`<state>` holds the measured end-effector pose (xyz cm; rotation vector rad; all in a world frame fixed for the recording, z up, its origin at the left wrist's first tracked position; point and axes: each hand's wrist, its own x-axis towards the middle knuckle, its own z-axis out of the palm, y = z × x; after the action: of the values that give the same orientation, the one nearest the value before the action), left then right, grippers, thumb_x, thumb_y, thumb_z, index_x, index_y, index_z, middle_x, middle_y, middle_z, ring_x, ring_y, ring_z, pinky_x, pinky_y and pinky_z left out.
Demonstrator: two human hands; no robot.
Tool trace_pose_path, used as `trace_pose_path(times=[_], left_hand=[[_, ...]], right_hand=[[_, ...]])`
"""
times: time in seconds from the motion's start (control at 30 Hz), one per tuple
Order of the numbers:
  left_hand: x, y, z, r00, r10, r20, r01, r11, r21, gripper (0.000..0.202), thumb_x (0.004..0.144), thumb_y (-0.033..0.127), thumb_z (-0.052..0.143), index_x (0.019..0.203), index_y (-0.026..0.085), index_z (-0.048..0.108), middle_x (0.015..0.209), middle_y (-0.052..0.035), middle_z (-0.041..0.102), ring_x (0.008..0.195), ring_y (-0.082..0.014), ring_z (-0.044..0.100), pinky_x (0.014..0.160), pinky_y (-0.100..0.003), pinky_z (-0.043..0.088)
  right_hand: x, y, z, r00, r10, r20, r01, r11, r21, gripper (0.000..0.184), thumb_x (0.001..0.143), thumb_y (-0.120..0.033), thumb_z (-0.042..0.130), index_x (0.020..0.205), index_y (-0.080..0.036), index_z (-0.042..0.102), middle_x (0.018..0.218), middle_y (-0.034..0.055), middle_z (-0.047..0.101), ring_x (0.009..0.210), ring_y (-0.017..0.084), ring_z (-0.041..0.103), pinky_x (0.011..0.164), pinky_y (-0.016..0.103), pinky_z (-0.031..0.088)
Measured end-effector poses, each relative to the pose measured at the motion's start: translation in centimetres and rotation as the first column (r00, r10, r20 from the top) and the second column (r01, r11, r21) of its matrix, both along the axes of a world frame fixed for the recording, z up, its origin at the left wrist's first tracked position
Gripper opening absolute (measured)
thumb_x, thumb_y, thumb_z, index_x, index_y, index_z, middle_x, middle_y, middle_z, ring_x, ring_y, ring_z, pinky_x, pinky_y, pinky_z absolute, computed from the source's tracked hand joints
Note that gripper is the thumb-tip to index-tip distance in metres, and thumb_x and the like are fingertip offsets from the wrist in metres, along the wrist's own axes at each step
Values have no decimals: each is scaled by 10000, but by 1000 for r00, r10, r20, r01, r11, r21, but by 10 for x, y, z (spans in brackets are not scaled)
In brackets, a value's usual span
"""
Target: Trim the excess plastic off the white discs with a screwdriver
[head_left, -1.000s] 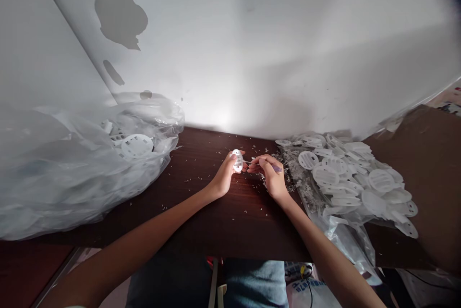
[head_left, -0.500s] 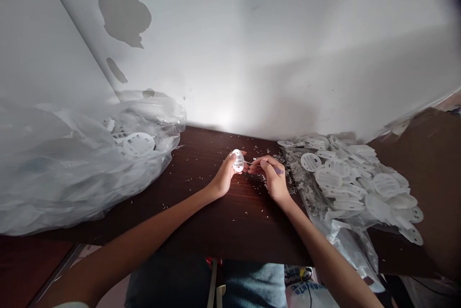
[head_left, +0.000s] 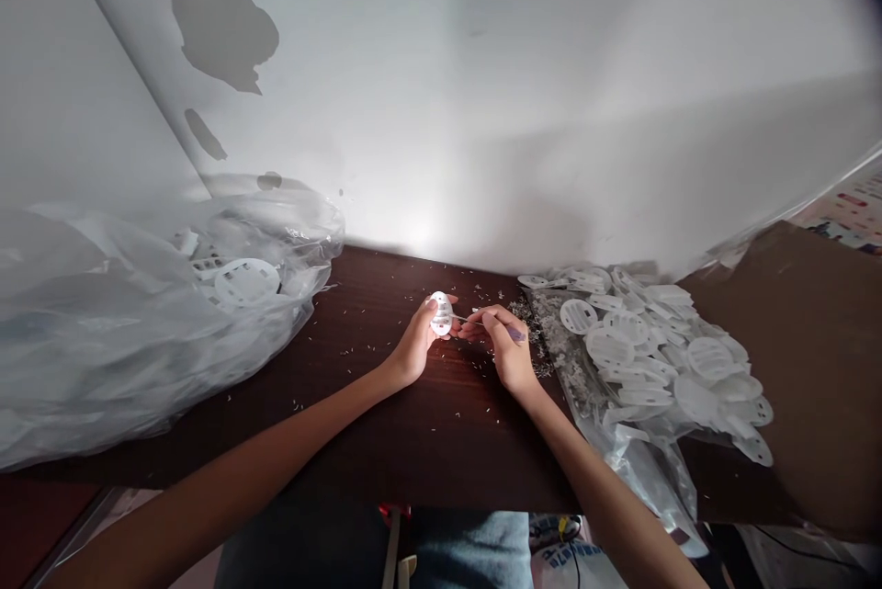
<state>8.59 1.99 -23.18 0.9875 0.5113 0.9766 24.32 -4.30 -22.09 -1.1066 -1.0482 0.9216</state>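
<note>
A small white oval plastic piece with slots (head_left: 442,313) is gripped in my left hand (head_left: 414,343), tilted up over the table with the thumb on its face. My right hand (head_left: 508,348) is closed round the purple handle of a thin-shafted tool (head_left: 515,334). The shaft points left and its tip meets the right side of the oval piece; the exact tip is too small to make out. Small white scraps (head_left: 520,318) lie thick on the table just beyond my right hand.
At the right, many similar slotted white pieces (head_left: 630,341) are heaped on a clear plastic bag (head_left: 654,456), beside a brown cardboard sheet (head_left: 813,359). A large clear bag (head_left: 138,350) with white pieces fills the left. A white wall (head_left: 413,111) rises behind the dark table (head_left: 413,451).
The view has shifted slightly, so everything sits further left in the picture. Both hands keep the same hold, with the tool still against the white piece.
</note>
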Motion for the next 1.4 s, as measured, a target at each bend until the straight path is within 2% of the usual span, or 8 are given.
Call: trace_pose_path(times=[0.13, 0.3, 0.5, 0.67, 0.83, 1.03, 1.2, 1.4], left_hand=[[0, 0, 0, 1000, 18, -11, -18, 1000, -4, 650, 896, 735, 596, 1190, 158, 653, 820, -44, 667, 778, -191, 611, 771, -328, 451], [-1, 2, -1, 999, 26, -42, -27, 999, -26, 671, 866, 742, 618, 1193, 157, 648, 831, -41, 652, 778, -189, 605, 764, -330, 460], [-1, 3, -2, 997, 47, -62, -44, 998, 50, 597, 921, 705, 552, 1151, 163, 644, 740, -13, 593, 674, -161, 530, 692, -314, 421], [-2, 4, -8, 996, 45, -71, -38, 995, 94, 535, 970, 653, 500, 1155, 173, 648, 689, 0, 566, 651, -158, 502, 675, -306, 402], [-2, 5, -10, 997, 37, -67, -31, 996, 88, 503, 976, 628, 493, 1125, 176, 657, 685, -4, 567, 652, -161, 497, 670, -306, 399], [0, 3, -6, 998, 45, -34, -43, 998, 52, 559, 951, 668, 510, 1172, 169, 631, 753, -21, 605, 671, -173, 537, 678, -322, 410], [1, 3, -4, 998, 55, -21, -55, 998, -6, 639, 888, 723, 562, 1184, 159, 612, 795, -36, 642, 691, -178, 575, 679, -320, 425], [0, 3, -5, 998, 55, -13, -55, 998, -26, 640, 899, 727, 557, 1199, 165, 620, 832, -45, 667, 733, -184, 606, 700, -319, 436]], right_hand=[[2, -3, 2, 995, 35, 89, -38, 999, 33, 285, 987, -489, 657, 915, -242, 779, 908, 50, 784, 851, 238, 763, 831, 388, 628], [1, -4, 6, 995, 63, 76, -62, 998, -21, 305, 971, -523, 683, 960, -240, 793, 933, 57, 799, 903, 253, 782, 860, 399, 635], [-2, -2, 11, 994, 60, 96, -55, 997, -56, 310, 883, -535, 773, 919, -230, 814, 967, 69, 805, 885, 247, 786, 864, 402, 649], [-2, -1, 6, 994, 67, 90, -61, 996, -64, 305, 899, -528, 766, 937, -231, 826, 946, 65, 810, 884, 235, 784, 863, 386, 648], [-1, 0, 2, 996, 79, 31, -76, 994, -76, 305, 896, -527, 780, 940, -230, 830, 964, 65, 814, 902, 230, 791, 868, 372, 652], [-2, 1, 3, 993, 31, -117, -47, 989, -141, 372, 855, -576, 802, 937, -213, 811, 923, 72, 819, 884, 242, 803, 853, 385, 665], [-5, 0, 3, 988, 14, -153, -35, 990, -135, 379, 865, -577, 798, 954, -209, 806, 922, 78, 822, 880, 241, 807, 865, 391, 660], [-8, -2, 5, 991, 18, -131, -33, 992, -118, 375, 873, -578, 789, 958, -213, 811, 929, 75, 824, 859, 239, 805, 856, 387, 655]])
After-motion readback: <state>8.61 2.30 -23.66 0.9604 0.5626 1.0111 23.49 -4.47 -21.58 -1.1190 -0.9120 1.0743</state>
